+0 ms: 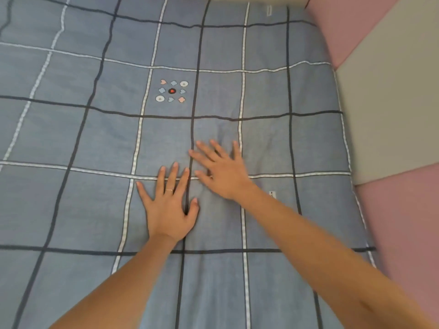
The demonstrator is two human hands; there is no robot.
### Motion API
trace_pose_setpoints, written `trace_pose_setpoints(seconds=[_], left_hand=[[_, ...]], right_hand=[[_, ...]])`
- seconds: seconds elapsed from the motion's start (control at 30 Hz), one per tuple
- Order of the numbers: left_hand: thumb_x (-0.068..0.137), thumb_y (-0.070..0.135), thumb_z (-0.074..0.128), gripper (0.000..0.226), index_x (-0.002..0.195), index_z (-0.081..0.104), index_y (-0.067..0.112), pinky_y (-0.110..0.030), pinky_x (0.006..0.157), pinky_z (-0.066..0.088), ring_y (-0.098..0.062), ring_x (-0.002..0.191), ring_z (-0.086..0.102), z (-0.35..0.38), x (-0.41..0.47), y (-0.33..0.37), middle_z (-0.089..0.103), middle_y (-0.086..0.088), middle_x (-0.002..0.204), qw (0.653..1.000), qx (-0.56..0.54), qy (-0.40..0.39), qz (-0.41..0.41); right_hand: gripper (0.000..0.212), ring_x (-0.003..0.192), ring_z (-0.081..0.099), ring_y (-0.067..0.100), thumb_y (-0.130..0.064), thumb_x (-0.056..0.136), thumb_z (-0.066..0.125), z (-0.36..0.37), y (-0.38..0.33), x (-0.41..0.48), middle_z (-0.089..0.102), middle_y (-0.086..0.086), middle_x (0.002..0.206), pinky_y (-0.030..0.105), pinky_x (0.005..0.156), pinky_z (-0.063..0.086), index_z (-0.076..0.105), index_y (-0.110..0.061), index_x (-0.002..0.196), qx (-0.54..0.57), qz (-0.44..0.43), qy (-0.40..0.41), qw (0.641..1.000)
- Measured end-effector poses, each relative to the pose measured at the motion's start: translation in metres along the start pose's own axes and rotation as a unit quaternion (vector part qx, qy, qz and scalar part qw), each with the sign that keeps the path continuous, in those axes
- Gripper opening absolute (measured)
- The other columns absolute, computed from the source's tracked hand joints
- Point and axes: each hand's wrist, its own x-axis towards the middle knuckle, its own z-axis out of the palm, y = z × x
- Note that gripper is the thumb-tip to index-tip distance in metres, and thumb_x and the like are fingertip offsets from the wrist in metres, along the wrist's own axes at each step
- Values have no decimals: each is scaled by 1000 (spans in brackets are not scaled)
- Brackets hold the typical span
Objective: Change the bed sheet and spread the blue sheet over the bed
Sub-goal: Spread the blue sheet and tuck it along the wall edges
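The blue sheet (90, 143), checked with dark and white lines, lies spread over the bed and fills most of the view. A small cluster of embroidered shapes (172, 91) sits near its middle. My left hand (168, 205) presses flat on the sheet with fingers spread, a ring on one finger. My right hand (219, 169) lies flat just beyond it to the right, fingers straight and spread. Faint wrinkles show in the cloth ahead of the right hand. Neither hand holds anything.
Padded wall panels run along the bed's right side: pink (403, 233) near me, grey (389, 110) in the middle, pink (344, 27) at the far corner. The sheet's right edge (346, 148) meets these panels.
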Motion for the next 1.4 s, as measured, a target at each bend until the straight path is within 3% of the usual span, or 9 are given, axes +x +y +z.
trace_pose_setpoints(seconds=[0.13, 0.27, 0.43, 0.67, 0.8, 0.93, 1.07, 1.2, 1.4], left_hand=[[84, 51, 28, 70, 149, 31, 24, -67, 109, -2, -24, 146, 16, 0, -1, -1, 24, 1, 157, 1000, -14, 20, 1], [83, 53, 24, 73, 149, 28, 23, -66, 109, -3, -24, 146, 14, 1, -5, 2, 22, 1, 157, 1000, -16, 22, 5], [82, 59, 17, 78, 152, 13, 27, -65, 108, -10, -21, 147, 2, -5, -7, -2, 8, 3, 160, 1000, -13, -16, 6], [94, 55, 25, 71, 151, -10, 32, -68, 106, -13, -14, 145, -19, -19, -10, 1, -19, 6, 158, 991, -13, -134, -24], [94, 46, 19, 65, 153, 8, 22, -64, 111, -6, -15, 147, 0, -15, -106, 29, 2, 0, 161, 996, -56, -59, -28], [90, 44, 27, 66, 152, 20, 21, -67, 110, 2, -21, 146, 13, -6, -232, 59, 17, -3, 159, 994, -92, -58, 9], [86, 48, 32, 70, 150, 24, 24, -71, 107, 4, -25, 146, 16, 1, -307, 90, 18, -3, 159, 992, -64, -109, 24], [83, 49, 32, 71, 150, 27, 25, -71, 106, 4, -25, 145, 16, 8, -311, 92, 17, -2, 159, 994, -38, -104, 18], [83, 49, 29, 71, 151, 24, 26, -70, 107, 1, -24, 146, 15, 16, -311, 98, 15, 0, 159, 999, -16, -49, 17]], right_hand=[[65, 144, 20, 28, -54, 92, 17, 23, 119, -112, 21, 1, 157, 45, 116, 3, 24, -26, 150, -30, 253, 76, 964], [70, 145, 9, 33, -54, 90, 15, 25, 90, -177, 9, 1, 160, 66, 108, -4, 19, -23, 152, -38, 389, 74, 917], [73, 144, 13, 37, -65, 84, 40, 47, -67, -278, 17, -2, 159, 74, 100, 13, 22, -38, 149, -32, 60, 17, 998], [101, 145, 13, 29, -90, 69, 21, 53, -31, -419, 5, -10, 159, 74, 96, 12, 14, -31, 151, 13, 370, -184, 910], [115, 135, -37, 24, -95, 37, -26, 44, -34, -408, -53, -14, 137, 69, 86, -29, -43, -35, 133, 48, 371, -276, 885], [112, 125, -47, 23, -91, 27, -31, 48, -32, -408, -62, -13, 127, 66, 75, -36, -52, -35, 122, 59, 370, -301, 877], [111, 139, -30, 30, -91, 36, -29, 51, -32, -413, -52, -9, 139, 70, 80, -33, -45, -34, 130, 63, 376, -242, 892], [97, 139, 20, 38, -78, 70, 23, 53, -51, -419, 22, 7, 157, 74, 101, 3, 22, -22, 150, 50, 349, -122, 928], [112, 144, 18, 27, -85, 68, 32, 63, -33, -515, 12, 11, 158, 41, 116, 20, 1, -17, 152, 161, 440, 21, 883]])
